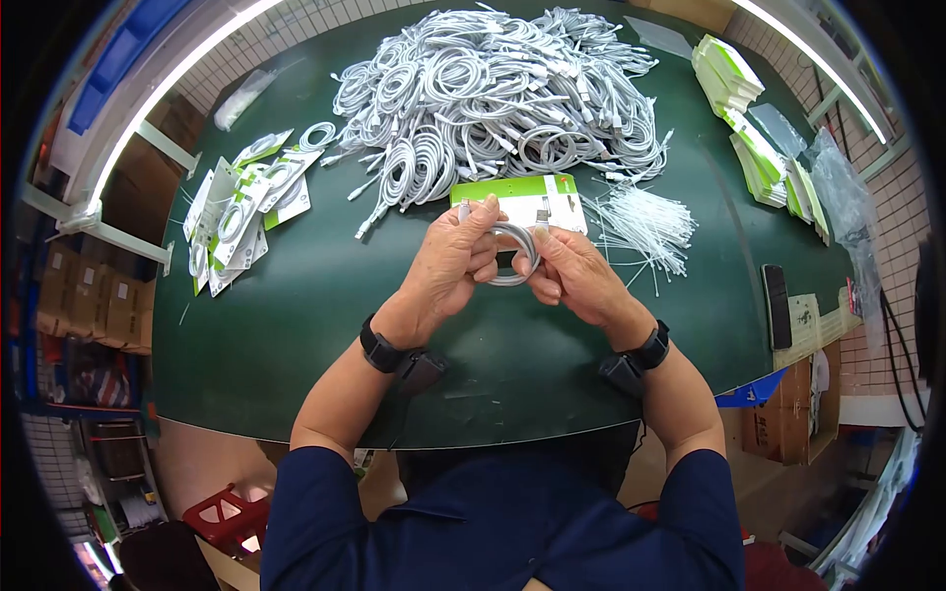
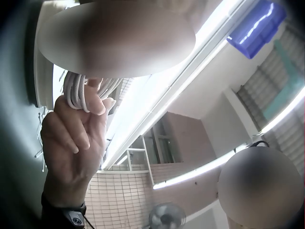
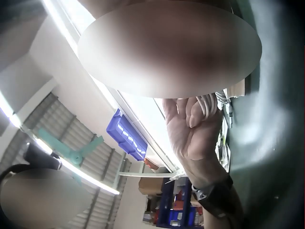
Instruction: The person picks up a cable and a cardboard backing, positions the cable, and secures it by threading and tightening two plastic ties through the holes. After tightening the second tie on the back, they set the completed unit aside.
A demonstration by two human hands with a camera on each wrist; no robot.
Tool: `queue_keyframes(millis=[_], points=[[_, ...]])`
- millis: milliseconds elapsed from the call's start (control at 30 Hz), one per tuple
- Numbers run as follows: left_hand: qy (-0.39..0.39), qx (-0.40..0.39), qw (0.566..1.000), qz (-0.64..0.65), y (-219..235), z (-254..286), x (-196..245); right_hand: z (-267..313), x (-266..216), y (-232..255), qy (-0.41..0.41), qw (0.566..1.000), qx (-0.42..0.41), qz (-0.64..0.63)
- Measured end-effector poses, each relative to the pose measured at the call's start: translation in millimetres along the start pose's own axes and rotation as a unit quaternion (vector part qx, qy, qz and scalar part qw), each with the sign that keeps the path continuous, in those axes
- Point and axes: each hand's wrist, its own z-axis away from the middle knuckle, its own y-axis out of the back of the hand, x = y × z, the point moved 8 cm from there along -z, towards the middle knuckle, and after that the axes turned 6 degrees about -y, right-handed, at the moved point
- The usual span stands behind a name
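Note:
A coiled grey cable [image 1: 510,282] is held up between both hands over the dark green table. My left hand [image 1: 443,261] grips its left side, a plug end showing by the thumb. On the right side, my right hand [image 1: 581,274] pinches the coil between thumb and curled fingers, with another plug end [image 1: 542,216] standing above them. Loops of the cable [image 2: 74,93] also show in the left wrist view, and the coil [image 3: 207,106] appears in the right wrist view; large blurred patches hide part of both. Just behind the hands lies a green-and-white card package [image 1: 512,189].
A large heap of coiled grey cables [image 1: 493,89] covers the table's back. White cable ties [image 1: 645,227] lie right of the package. Carded cables [image 1: 236,212] are piled at left. Green-and-white card stacks [image 1: 759,158], a plastic bag [image 1: 847,187] and a phone [image 1: 777,306] lie at right.

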Motion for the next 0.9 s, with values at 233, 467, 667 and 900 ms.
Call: queue_keyframes(millis=[233,467,667,900], points=[[0.001,-0.056,0.983,-0.176,-10,-2,2,0,-4,2,-0.018,0.965,-0.054,0.255],[0.025,-0.124,0.963,-0.236,-9,0,1,5,7,-11,-0.096,0.93,-0.116,0.335],[-0.055,-0.177,0.891,-0.415,-11,0,0,3,3,3,-0.06,0.934,-0.146,0.321],[-0.134,-0.09,0.781,-0.603,-10,-2,-3,3,12,-3,-0.081,0.916,-0.122,0.373]])
